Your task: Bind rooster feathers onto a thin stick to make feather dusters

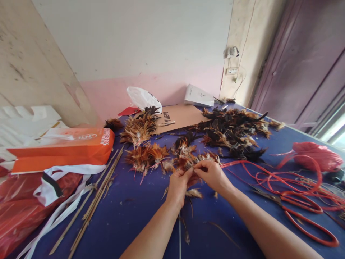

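My left hand (179,182) and my right hand (211,174) meet over the blue table (129,216), fingers pinched together on a small bunch of brown and white feathers (188,160). A red string (242,165) runs from that bunch off to the right. Tied feather bundles (145,156) lie just beyond my hands, and a loose feather (194,193) rests under my left wrist.
A big pile of dark feathers (234,131) lies at the back right. Red-handled scissors (302,212) and a red string ball (315,156) are on the right. Thin bamboo sticks (94,201), an orange bag (64,147) and red plastic (18,208) sit on the left. Cardboard (180,117) lies at the back.
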Action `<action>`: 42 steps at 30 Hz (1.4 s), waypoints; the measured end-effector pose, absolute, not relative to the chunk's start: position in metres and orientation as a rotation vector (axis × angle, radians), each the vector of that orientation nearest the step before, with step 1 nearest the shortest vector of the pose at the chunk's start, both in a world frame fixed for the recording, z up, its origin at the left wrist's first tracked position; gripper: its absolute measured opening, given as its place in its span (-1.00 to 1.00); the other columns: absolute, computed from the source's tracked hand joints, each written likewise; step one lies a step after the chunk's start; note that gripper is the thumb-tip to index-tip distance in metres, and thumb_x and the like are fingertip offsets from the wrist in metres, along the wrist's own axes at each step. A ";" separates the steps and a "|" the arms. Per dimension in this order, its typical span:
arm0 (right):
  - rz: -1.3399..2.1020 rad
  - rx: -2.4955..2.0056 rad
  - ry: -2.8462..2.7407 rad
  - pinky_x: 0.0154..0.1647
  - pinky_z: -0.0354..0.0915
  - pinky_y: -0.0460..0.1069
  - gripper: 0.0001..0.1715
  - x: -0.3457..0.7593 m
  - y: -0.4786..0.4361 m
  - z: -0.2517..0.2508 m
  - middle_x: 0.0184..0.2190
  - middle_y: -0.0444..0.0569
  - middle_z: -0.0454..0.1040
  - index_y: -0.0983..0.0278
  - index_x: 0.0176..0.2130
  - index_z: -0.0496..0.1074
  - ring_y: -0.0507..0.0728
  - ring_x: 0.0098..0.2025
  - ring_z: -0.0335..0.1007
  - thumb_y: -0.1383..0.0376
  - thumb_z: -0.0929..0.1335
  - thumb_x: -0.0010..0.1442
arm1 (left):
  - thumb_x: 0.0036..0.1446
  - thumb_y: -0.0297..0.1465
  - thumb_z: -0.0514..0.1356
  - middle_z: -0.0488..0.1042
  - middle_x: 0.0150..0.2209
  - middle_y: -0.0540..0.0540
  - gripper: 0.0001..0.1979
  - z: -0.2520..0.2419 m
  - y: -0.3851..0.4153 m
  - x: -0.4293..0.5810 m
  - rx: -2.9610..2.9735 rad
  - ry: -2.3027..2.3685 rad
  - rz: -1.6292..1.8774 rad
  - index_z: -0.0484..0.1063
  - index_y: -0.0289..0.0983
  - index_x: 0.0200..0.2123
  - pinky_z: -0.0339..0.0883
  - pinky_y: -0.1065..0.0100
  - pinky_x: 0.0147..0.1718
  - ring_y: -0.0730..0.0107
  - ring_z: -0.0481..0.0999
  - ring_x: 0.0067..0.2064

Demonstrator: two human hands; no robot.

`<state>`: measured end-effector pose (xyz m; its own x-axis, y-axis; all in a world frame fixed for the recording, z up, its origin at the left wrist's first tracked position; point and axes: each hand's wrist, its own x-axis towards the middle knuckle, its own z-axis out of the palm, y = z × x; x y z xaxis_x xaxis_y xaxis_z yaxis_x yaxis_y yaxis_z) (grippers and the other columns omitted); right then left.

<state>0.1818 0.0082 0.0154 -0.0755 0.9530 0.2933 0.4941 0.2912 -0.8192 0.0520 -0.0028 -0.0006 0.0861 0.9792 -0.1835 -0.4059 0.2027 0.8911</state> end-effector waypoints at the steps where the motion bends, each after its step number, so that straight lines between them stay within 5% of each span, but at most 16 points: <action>1: 0.660 -1.318 -1.727 -0.47 0.21 -0.13 -0.86 0.183 0.008 0.016 -0.55 -0.12 0.47 0.26 -0.48 0.49 0.02 -0.50 0.33 0.33 0.31 -0.06 | -0.18 -0.31 0.30 0.50 -0.57 -0.14 -0.76 0.000 -0.003 0.052 0.767 0.957 1.213 0.47 -0.40 -0.49 0.35 0.46 -0.47 0.40 0.50 -0.49; 6: 0.691 -1.293 -1.786 -0.44 0.22 -0.12 -0.80 0.189 0.008 0.020 -0.48 -0.11 0.50 0.24 -0.38 0.51 0.03 -0.46 0.35 0.31 0.30 -0.03 | -0.24 -0.38 0.33 0.51 -0.57 -0.12 -0.81 0.004 -0.001 0.051 0.670 0.984 1.274 0.45 -0.39 -0.56 0.34 0.50 -0.54 0.43 0.49 -0.52; 19: 0.411 -1.287 -1.844 -0.51 0.10 -0.12 -0.87 0.177 0.000 0.021 -0.59 -0.12 0.37 0.29 -0.56 0.37 -0.01 -0.54 0.19 0.37 0.27 -0.02 | -0.22 -0.41 0.33 0.50 -0.56 -0.10 -0.82 0.003 -0.001 0.051 0.564 0.898 1.291 0.42 -0.40 -0.53 0.35 0.54 -0.54 0.49 0.48 -0.53; 24: 0.797 -1.180 -1.897 -0.57 0.05 -0.14 -0.87 0.190 -0.001 0.032 -0.64 -0.17 0.30 0.29 -0.55 0.38 -0.04 -0.58 0.12 0.29 0.32 -0.04 | -0.10 -0.48 0.25 0.52 -0.50 -0.12 -0.93 0.003 0.006 0.042 0.474 0.885 1.284 0.43 -0.39 -0.49 0.36 0.56 -0.56 0.51 0.48 -0.52; 29: 1.099 -1.001 -1.300 -0.59 0.03 -0.15 -0.74 0.203 0.007 0.037 -0.69 -0.21 0.19 0.30 -0.54 0.29 -0.07 -0.63 0.04 0.16 0.32 0.00 | -0.07 -0.48 0.24 0.52 -0.46 -0.17 -0.92 0.000 0.007 0.042 0.449 0.872 1.250 0.44 -0.41 -0.47 0.38 0.56 -0.55 0.46 0.51 -0.46; 42: 0.251 -1.254 -1.658 -0.35 0.20 -0.09 -0.86 0.166 -0.001 0.013 -0.45 -0.06 0.35 0.27 -0.47 0.40 0.04 -0.41 0.26 0.33 0.27 0.05 | -0.07 -0.52 0.23 0.52 -0.50 -0.11 -0.97 0.006 -0.005 0.054 0.457 0.744 1.246 0.47 -0.39 -0.48 0.39 0.55 -0.48 0.49 0.50 -0.47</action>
